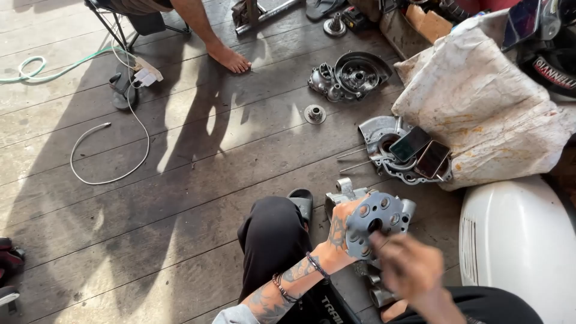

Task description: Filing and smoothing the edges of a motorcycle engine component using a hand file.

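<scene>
Lower centre: left hand [339,233] fingers curled around round plate [373,223], gripping edge. Right hand [407,264] blurred, fingertips at plate centre; spread unclear.

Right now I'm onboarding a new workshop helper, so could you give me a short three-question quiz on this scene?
1. True or false: the left hand holds the round grey metal plate with holes.
2. What lies on the engine cover beside the white sack? A) two phones B) a hammer C) a glove
3. Fill in: the white charger cable lies on the wooden ____.

Key: 1 true; the left hand's fingers grip its edge while the blurred right hand is at its front. 2 A, two phones lie side by side. 3 floor.
</scene>
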